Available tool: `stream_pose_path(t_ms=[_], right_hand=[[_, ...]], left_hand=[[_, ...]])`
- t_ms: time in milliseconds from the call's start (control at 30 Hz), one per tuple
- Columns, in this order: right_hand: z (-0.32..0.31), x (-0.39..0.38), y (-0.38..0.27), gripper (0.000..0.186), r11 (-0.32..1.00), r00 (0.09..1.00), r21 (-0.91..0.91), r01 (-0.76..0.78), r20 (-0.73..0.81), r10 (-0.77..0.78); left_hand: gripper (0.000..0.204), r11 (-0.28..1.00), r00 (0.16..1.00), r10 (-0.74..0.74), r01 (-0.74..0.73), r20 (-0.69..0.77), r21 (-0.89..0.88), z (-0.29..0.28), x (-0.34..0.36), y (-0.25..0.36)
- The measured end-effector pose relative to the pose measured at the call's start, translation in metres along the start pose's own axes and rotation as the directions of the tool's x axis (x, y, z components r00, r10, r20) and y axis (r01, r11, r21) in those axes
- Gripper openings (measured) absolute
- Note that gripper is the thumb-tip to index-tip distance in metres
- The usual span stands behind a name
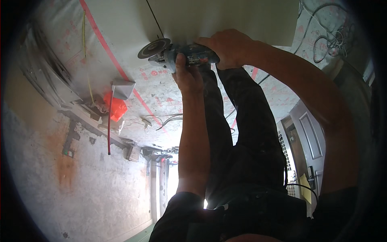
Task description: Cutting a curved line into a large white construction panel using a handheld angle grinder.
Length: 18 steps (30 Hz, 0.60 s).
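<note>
Both my hands are closed on an angle grinder (193, 54) with a blue-green body. My left hand (188, 78) grips it close behind the head, thumb over the top. My right hand (231, 46) is wrapped round the rear end of the body. The round cutting disc (154, 48) faces left and sits at the near edge of a large beige panel (225, 20). A thin dark line (155, 18) runs across the panel and ends by the disc. Whether the disc is spinning, I cannot tell.
Printed protective sheeting with red tape (147, 103) covers the floor. To the left stand a dustpan (123, 88) with a long red handle, an orange bag (118, 107) and a bare plaster wall (100, 177). Tangled cables (332, 42) lie at the far right, near a panelled door (308, 129).
</note>
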State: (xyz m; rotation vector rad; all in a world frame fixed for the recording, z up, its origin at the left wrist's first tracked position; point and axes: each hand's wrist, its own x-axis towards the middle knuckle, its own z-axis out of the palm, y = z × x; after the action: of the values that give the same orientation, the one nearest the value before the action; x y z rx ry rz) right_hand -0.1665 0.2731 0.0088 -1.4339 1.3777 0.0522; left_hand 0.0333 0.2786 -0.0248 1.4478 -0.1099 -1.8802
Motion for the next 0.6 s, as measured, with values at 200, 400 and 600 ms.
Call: stream_pose_path(t_ms=[200, 400, 600], right_hand=[[-0.003, 0.0, -0.003, 0.08, 1.0, 1.0, -0.004, -0.012, 0.021, 0.012], [-0.002, 0.0, -0.005, 0.081, 1.0, 1.0, -0.008, -0.013, 0.027, 0.013], [-0.003, -0.002, -0.003, 0.08, 1.0, 1.0, 0.002, -0.007, 0.011, 0.007]], left_hand=[[0.039, 1.0, 0.999, 0.005, -0.005, 0.042, -0.004, -0.009, 0.004, -0.002], [0.031, 0.994, 0.999, 0.039, -0.039, 0.004, 0.101, -0.013, 0.006, -0.005], [0.033, 0.994, 0.999, 0.038, -0.04, 0.021, 0.105, -0.007, 0.004, -0.004]])
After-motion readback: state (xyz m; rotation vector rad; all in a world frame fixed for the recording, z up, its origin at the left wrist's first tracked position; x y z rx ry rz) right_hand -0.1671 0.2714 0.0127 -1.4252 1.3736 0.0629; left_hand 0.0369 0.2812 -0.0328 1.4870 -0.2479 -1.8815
